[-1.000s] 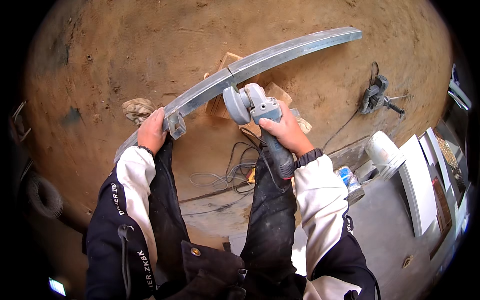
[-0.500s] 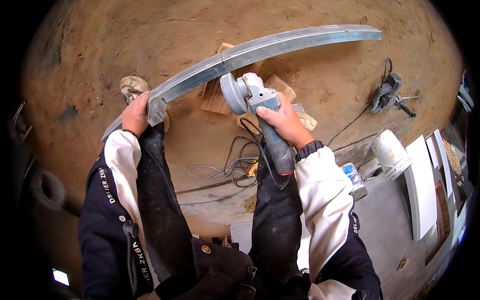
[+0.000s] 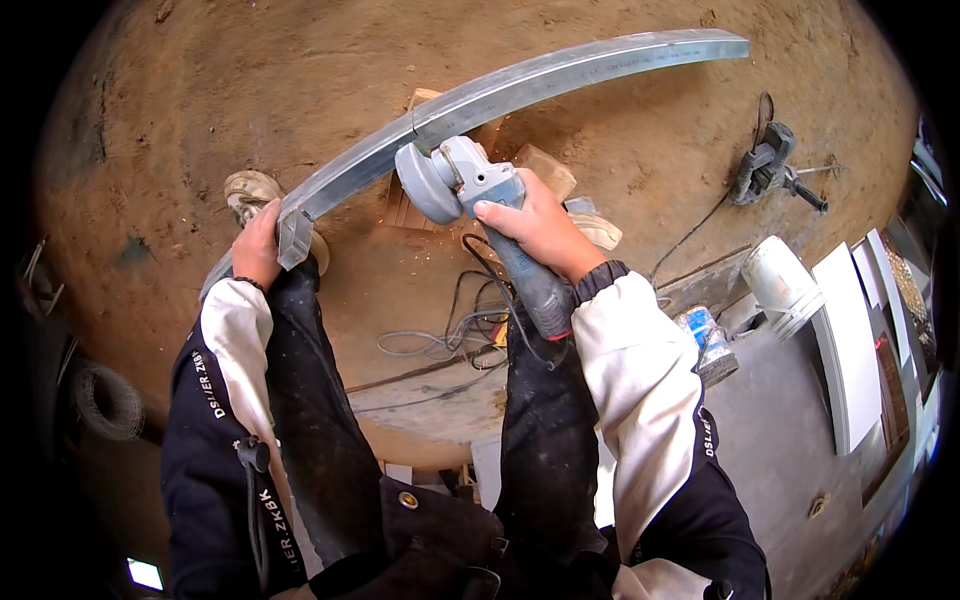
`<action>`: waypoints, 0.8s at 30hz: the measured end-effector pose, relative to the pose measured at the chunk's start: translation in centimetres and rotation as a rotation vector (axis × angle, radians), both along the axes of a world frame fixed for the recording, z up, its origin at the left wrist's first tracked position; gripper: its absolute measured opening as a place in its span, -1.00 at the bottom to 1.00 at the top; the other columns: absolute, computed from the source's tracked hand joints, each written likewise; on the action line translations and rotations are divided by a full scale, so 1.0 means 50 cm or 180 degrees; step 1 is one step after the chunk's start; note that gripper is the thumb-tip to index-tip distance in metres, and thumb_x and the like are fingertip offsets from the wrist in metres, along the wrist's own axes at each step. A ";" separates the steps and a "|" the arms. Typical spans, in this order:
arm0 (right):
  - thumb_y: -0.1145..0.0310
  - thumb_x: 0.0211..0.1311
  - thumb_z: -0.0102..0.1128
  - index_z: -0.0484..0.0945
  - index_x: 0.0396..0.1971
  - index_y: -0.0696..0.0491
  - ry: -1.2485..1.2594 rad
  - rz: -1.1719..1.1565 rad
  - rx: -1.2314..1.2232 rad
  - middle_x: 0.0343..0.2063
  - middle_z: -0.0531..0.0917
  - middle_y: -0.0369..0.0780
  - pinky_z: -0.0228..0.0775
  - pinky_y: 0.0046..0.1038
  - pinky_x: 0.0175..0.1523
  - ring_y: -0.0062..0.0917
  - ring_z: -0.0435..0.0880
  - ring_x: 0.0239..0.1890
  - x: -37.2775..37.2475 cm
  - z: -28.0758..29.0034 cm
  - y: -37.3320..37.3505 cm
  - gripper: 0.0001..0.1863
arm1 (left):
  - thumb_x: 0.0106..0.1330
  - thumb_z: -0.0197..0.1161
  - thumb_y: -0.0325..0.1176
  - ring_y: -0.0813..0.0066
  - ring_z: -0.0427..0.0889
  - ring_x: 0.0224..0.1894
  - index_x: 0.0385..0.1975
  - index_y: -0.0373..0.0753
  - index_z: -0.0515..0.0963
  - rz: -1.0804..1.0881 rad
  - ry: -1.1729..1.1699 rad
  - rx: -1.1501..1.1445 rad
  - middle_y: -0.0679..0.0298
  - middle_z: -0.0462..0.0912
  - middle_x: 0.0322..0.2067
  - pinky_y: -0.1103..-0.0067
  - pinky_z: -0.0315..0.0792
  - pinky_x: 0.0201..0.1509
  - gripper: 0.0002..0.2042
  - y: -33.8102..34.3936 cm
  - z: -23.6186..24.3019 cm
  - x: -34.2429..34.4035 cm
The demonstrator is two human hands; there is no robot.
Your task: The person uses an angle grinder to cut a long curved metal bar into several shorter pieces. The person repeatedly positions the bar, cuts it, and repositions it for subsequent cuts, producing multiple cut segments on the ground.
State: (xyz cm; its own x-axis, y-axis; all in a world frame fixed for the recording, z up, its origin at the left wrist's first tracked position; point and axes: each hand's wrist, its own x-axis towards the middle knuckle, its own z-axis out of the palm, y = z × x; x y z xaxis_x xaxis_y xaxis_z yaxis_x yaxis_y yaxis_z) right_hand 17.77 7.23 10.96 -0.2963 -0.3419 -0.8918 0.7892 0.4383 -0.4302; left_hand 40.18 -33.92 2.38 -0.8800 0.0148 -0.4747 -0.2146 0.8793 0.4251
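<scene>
A long galvanized metal profile lies across the far side, propped over wooden blocks. My left hand grips its near left part, beside a short bent-out piece of metal. My right hand is wrapped round a grey-blue angle grinder. The grinder's guard is at the profile's near side, by a dark cut line across the metal. The disc itself is mostly hidden behind the guard. Small sparks fly below and around it.
My left shoe stands under the profile's left part. Loose cable lies on the dirt between my legs. To the right are a black-grey power tool, a white bucket and white panels. A wire coil lies left.
The grinder has moved left and slightly farther away, up to the profile's cut line. Sparks have appeared. My left hand keeps its hold on the profile.
</scene>
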 end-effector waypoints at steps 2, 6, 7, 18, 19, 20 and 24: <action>-0.04 0.15 0.52 0.30 0.26 0.26 -0.0023 0.0002 -0.0073 0.06 0.57 -0.07 0.40 -0.35 0.25 -0.41 0.55 0.13 -0.003 -0.004 -0.005 -0.11 | 0.27 0.36 -0.31 0.04 0.63 0.19 0.27 -0.25 0.47 0.0042 -0.0069 0.0008 0.03 0.63 0.18 0.34 0.52 0.25 -0.46 -0.001 0.001 0.001; -0.05 0.15 0.52 0.30 0.26 0.27 0.0190 -0.0014 -0.0105 0.08 0.56 -0.05 0.38 -0.34 0.28 -0.39 0.54 0.16 0.000 -0.014 -0.015 -0.10 | 0.25 0.33 -0.38 0.06 0.64 0.16 0.25 -0.23 0.47 0.0038 -0.0050 -0.0021 0.06 0.63 0.17 0.33 0.54 0.20 -0.48 0.003 0.004 -0.001; -0.06 0.15 0.52 0.30 0.26 0.27 0.0239 0.0025 -0.0077 0.08 0.56 -0.05 0.38 -0.34 0.28 -0.39 0.54 0.16 0.000 -0.012 -0.019 -0.09 | 0.24 0.31 -0.42 0.07 0.65 0.14 0.24 -0.23 0.48 0.0015 -0.0012 -0.0038 0.09 0.64 0.17 0.33 0.56 0.17 -0.49 0.004 0.007 -0.001; -0.04 0.14 0.54 0.28 0.26 0.29 0.0407 0.0123 0.0073 0.06 0.56 -0.03 0.37 -0.34 0.29 -0.38 0.54 0.15 -0.004 -0.001 -0.037 -0.07 | 0.27 0.37 -0.28 0.03 0.62 0.20 0.31 -0.24 0.42 0.0030 -0.0147 0.0039 0.00 0.61 0.18 0.32 0.52 0.26 -0.42 0.001 0.002 0.005; -0.05 0.14 0.54 0.28 0.26 0.29 0.0404 0.0144 0.0101 0.06 0.56 -0.03 0.37 -0.34 0.29 -0.38 0.54 0.16 -0.009 0.003 -0.039 -0.07 | 0.27 0.37 -0.28 0.03 0.63 0.19 0.30 -0.24 0.43 0.0033 -0.0138 0.0043 0.00 0.61 0.18 0.32 0.52 0.25 -0.42 0.001 0.001 0.002; -0.05 0.14 0.54 0.28 0.25 0.30 0.0406 0.0114 0.0086 0.06 0.56 -0.03 0.37 -0.34 0.29 -0.38 0.54 0.16 -0.005 -0.001 -0.037 -0.07 | 0.27 0.37 -0.27 0.03 0.63 0.19 0.29 -0.24 0.43 0.0036 -0.0131 0.0046 0.01 0.62 0.18 0.32 0.53 0.25 -0.43 0.002 0.000 0.001; -0.05 0.14 0.54 0.29 0.24 0.30 0.0423 0.0069 0.0088 0.07 0.56 -0.03 0.37 -0.34 0.29 -0.37 0.54 0.16 0.002 -0.007 -0.036 -0.08 | 0.27 0.38 -0.26 0.01 0.64 0.17 0.27 -0.25 0.45 0.0053 -0.0209 -0.0002 0.00 0.63 0.15 0.31 0.53 0.23 -0.44 0.009 0.004 0.000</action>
State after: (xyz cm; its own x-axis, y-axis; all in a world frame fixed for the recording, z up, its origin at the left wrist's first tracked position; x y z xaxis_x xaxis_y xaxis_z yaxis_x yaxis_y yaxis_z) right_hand 17.88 5.43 10.59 -0.4051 -0.3253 -0.8544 0.7164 0.4677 -0.5178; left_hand 40.18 -33.49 2.58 -0.8472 -0.0001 -0.5314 -0.2566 0.8757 0.4090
